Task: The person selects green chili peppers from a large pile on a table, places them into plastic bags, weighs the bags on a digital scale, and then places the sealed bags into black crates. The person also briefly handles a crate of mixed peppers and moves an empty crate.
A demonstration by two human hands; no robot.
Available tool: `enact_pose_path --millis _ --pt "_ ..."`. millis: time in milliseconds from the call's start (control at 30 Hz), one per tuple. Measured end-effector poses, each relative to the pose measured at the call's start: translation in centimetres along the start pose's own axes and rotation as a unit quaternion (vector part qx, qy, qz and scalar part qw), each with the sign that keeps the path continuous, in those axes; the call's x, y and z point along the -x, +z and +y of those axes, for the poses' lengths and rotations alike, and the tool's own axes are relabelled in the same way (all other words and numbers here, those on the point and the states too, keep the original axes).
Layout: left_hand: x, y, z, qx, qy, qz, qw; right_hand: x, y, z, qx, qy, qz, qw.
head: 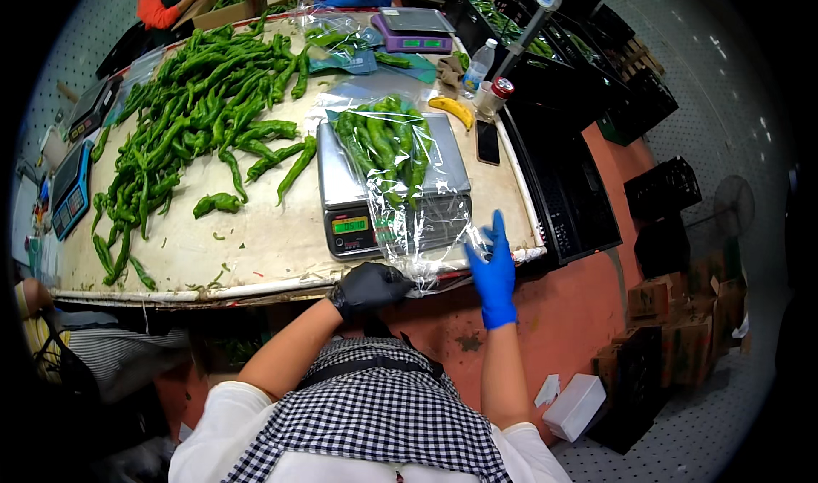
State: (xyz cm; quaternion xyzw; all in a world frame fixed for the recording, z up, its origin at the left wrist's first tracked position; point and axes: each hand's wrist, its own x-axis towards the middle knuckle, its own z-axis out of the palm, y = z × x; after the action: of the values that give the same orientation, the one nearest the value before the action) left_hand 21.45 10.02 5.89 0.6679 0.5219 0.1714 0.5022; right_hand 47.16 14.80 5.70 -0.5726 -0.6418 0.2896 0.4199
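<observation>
A clear plastic bag of long green peppers (386, 141) lies on the steel platform of a digital scale (447, 139), its mouth hanging over the lit display towards me. My left hand (372, 288), in a black glove, closes on the bag's mouth at the table's near edge. Just right of the bag is my right hand (493, 269), in a blue glove, its fingers spread and the thumb side close to the film. Whether it touches the film I cannot tell. A large heap of loose green peppers (211, 99) spreads over the table left of the scale.
A banana (452, 111), a smartphone (487, 143), a water bottle (479, 67) and a red-lidded jar (495, 93) stand or lie right of the scale. A purple scale (412, 34) is behind, a blue one (71, 189) far left. Two people work across the table; black crates (575, 195) flank its right side.
</observation>
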Motion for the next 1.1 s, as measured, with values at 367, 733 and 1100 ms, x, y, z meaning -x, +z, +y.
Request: enact_pose_path --millis 367,733,1100 --pt "4.4 1.2 -4.6 0.262 -0.080 -0.004 0.962 3.6 -1.0 5.1 -0.200 0.114 0.005 0.973" --pt "4.8 2.4 -4.9 0.354 -0.066 -0.037 0.932 8.0 1.1 -6.1 0.151 -0.255 -0.032 0.954" --pt "5.3 2.3 -8.4 -0.203 0.281 0.122 0.930 7.7 5.9 -9.9 0.272 -0.404 -0.172 0.857"
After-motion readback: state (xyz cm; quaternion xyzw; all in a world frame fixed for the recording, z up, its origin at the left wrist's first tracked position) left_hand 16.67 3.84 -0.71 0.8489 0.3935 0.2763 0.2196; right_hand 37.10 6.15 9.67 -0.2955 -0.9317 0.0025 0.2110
